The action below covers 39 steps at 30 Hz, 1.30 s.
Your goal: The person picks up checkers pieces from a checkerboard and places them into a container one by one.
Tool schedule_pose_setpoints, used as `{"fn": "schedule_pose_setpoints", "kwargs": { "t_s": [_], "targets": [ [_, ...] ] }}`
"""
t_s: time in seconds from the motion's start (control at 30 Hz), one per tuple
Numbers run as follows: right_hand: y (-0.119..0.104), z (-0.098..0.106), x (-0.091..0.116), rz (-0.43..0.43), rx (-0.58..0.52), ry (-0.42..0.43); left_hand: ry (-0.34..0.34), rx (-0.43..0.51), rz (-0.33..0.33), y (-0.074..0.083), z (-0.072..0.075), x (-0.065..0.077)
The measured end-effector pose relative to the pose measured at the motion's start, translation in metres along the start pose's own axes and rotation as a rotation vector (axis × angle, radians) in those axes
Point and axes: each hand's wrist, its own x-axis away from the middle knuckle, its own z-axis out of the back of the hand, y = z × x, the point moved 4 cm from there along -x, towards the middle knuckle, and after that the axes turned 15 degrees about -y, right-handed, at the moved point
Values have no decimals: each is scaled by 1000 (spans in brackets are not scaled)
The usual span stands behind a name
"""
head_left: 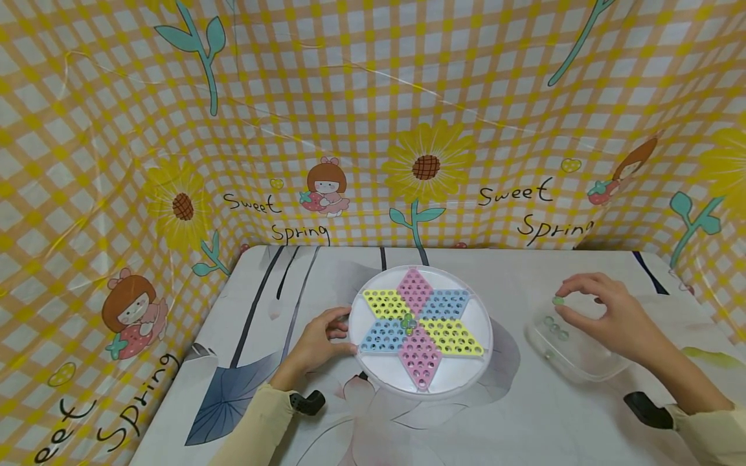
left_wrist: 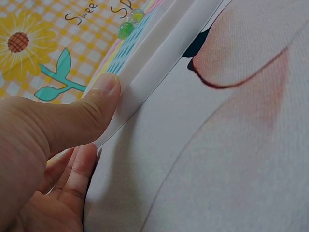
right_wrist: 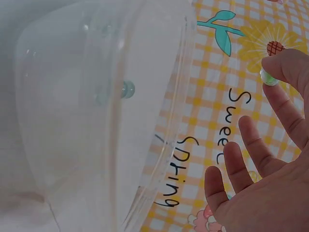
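A round white Chinese checkers board [head_left: 453,371] with a pink, yellow and blue star lies on the table. My left hand [head_left: 319,338] grips its left rim; in the left wrist view the thumb [left_wrist: 99,104] lies on the edge and the other fingers are lower at the side. Several green and yellowish marbles [head_left: 408,321] sit near the star's middle. My right hand [head_left: 609,320] pinches a green marble [right_wrist: 268,78] between thumb and index finger, its other fingers spread. That hand is above a clear plastic box [head_left: 574,374], which holds several pale green marbles [head_left: 556,329].
A white tablecloth [head_left: 373,427] with floral print and dark stems covers the table. Behind and at both sides hangs a yellow checked cloth [head_left: 361,84] with sunflowers. The clear box stands right of the board, with tablecloth between them.
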Motion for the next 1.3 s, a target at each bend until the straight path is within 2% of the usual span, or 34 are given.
{"fn": "schedule_pose_setpoints", "kwargs": {
  "t_s": [0.33, 0.57, 0.87, 1.3],
  "targets": [
    [18, -3, 16, -95, -34, -12, 1, -15, -5, 3, 0, 1],
    [28, -9, 23, -150, -50, -31, -8, 15, -8, 2, 0, 1],
    [41, -14, 30, -151, -14, 23, -9, 14, -10, 4, 0, 2],
    [46, -16, 34, -169, 24, 36, -12, 8, -12, 4, 0, 2]
  ]
}}
